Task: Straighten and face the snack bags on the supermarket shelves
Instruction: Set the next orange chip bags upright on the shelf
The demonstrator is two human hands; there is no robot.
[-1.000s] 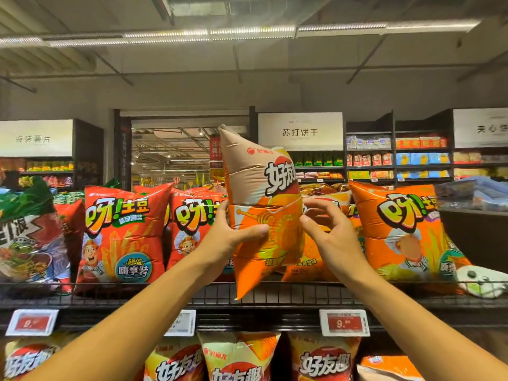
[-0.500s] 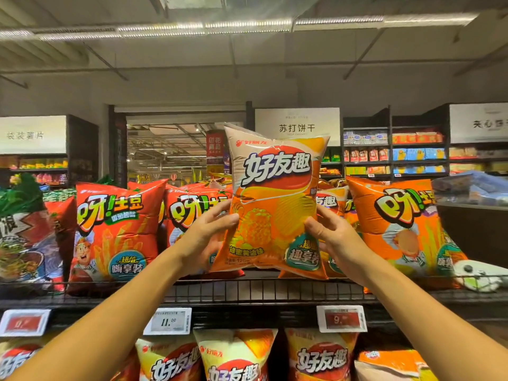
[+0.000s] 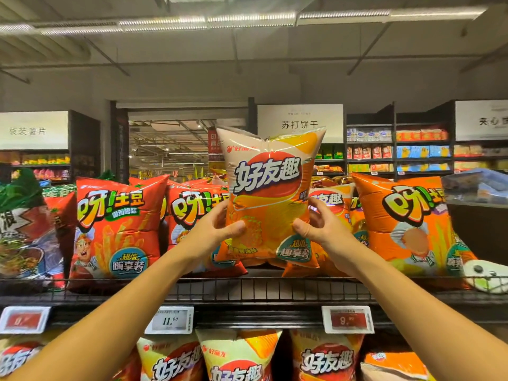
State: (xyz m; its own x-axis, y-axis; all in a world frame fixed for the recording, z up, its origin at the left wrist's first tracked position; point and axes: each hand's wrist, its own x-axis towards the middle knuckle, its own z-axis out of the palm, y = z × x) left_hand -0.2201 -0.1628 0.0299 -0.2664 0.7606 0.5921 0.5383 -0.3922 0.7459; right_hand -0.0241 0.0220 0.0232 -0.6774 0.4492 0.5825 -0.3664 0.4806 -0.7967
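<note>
We face a wire top shelf [image 3: 247, 291] that carries a row of inflated snack bags standing upright. From the left we see a red potato-stick bag [image 3: 118, 229], a second red potato-stick bag [image 3: 189, 213] partly covered by our left arm, and, on the right, an orange potato-stick bag [image 3: 406, 226].

At the centre we hold the orange chip bag [image 3: 270, 199] upright with its printed front toward us. Its lower edge sits just above the shelf wire; we cannot tell whether it touches. A matching chip bag [image 3: 330, 199] stands directly behind it, to the right.

Our left hand [image 3: 217, 229] grips the left edge of the bag: the thumb lies across the front panel and the fingers curl behind, out of sight. Our right hand [image 3: 320, 228] grips the right edge likewise, thumb pressed on the front, fingers curled round the side.

Below the shelf edge we see a white price tag [image 3: 170, 320] and a red price tag [image 3: 347, 319].
</note>
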